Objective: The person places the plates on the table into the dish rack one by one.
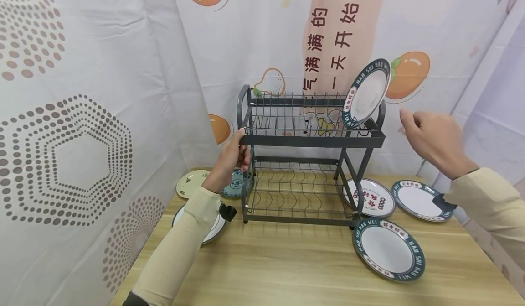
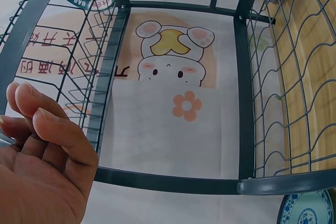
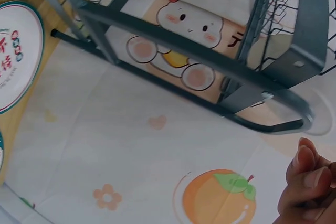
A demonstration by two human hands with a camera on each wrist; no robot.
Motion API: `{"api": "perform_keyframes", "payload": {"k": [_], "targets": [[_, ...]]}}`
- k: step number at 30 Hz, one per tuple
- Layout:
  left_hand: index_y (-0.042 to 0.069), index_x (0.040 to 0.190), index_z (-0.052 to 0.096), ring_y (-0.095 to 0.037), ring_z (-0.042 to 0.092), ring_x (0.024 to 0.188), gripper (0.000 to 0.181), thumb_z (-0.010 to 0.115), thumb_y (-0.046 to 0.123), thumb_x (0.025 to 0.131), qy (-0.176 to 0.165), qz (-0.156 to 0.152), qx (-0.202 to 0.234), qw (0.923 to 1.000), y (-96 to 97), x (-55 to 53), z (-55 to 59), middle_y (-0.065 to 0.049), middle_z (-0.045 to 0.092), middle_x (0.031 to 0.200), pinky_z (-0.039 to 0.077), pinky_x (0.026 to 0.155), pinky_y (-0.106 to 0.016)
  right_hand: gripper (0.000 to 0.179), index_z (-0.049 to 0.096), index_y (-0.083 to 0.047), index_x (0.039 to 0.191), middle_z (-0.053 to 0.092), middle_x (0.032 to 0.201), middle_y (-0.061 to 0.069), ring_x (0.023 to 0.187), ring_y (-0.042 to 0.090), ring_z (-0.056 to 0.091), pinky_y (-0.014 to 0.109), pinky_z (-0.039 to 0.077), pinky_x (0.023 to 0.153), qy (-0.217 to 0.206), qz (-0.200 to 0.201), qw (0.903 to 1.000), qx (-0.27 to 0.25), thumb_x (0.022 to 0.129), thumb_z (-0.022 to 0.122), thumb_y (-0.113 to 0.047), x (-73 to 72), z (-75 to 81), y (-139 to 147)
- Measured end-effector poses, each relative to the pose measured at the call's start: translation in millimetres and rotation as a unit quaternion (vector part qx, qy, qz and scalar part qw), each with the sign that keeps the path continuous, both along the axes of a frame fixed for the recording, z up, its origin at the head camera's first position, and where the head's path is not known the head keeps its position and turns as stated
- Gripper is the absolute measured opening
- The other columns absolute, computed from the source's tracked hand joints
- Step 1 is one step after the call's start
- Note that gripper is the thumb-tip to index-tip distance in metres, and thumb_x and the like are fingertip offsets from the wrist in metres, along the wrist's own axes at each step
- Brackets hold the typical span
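The plate [image 1: 368, 95] tilted at the top right end of the dish rack [image 1: 311, 141] could topple over that edge if the left hand [image 1: 227, 162], gripping the front-left corner, jolts it; the blurred right hand [image 1: 438, 139], apparently loosely curled, is empty.

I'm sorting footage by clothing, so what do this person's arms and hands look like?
The left sleeve and right sleeve are long and plain cream. A small black fitting sits near the left cuff, and a dark one near the right. The left hand and right hand are gloveless.
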State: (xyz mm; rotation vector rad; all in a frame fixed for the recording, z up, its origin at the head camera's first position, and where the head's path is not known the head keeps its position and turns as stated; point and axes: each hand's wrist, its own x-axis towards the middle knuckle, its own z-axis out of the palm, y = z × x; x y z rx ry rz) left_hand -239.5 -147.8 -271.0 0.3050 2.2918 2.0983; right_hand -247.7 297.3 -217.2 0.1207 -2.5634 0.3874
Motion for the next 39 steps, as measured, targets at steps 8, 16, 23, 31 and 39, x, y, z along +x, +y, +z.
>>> {"api": "perform_keyframes", "payload": {"k": [8,16,23,31,39], "targets": [[0.005,0.074,0.037,-0.018,0.046,0.043,0.056,0.026,0.050,0.104,0.004,-0.003,-0.001,1.0000,-0.4,0.5,0.3,-0.004,0.050,0.056,0.045,0.049,-0.029,0.064,0.049,-0.009,0.062,0.055,0.060,0.012,0.052,0.026,0.040,0.035,0.026,0.046,-0.032,-0.019,0.9993,0.005,0.101,0.026,-0.054,8.3,-20.0,16.3],[0.005,0.072,0.036,-0.019,0.046,0.043,0.055,0.027,0.049,0.104,0.005,0.001,0.001,1.0000,0.5,0.2,-0.2,-0.004,0.050,0.055,0.046,0.049,-0.033,0.063,0.047,-0.007,0.065,0.043,0.054,0.007,0.053,0.026,0.042,0.034,0.026,0.046,-0.052,-0.031,0.9981,0.014,0.100,0.027,-0.055,11.8,-40.7,34.8],[0.006,0.072,0.036,-0.019,0.045,0.042,0.055,0.025,0.050,0.104,0.005,-0.002,0.003,1.0000,0.6,0.5,-0.6,-0.004,0.050,0.055,0.043,0.048,-0.030,0.063,0.053,-0.006,0.074,0.049,0.059,0.008,0.057,0.027,0.048,0.034,0.028,0.047,-0.092,-0.038,0.9949,0.015,0.100,0.025,-0.056,12.5,-55.7,49.5],[0.006,0.073,0.036,-0.018,0.046,0.042,0.055,0.026,0.051,0.104,-0.003,0.007,-0.003,1.0000,0.1,-0.1,-1.5,-0.004,0.050,0.056,0.044,0.048,-0.031,0.065,0.057,-0.002,0.083,0.056,0.066,0.012,0.062,0.030,0.051,0.033,0.030,0.048,-0.122,-0.046,0.9914,0.014,0.100,0.026,-0.056,18.7,-71.5,64.5],[0.005,0.073,0.037,-0.018,0.046,0.043,0.057,0.026,0.051,0.104,0.001,0.007,-0.007,0.9999,1.0,0.9,-0.4,-0.004,0.050,0.057,0.044,0.048,-0.032,0.063,0.058,-0.002,0.081,0.055,0.065,0.010,0.060,0.026,0.050,0.032,0.031,0.046,-0.139,-0.040,0.9894,0.016,0.101,0.027,-0.053,25.3,-86.8,81.6]]}}
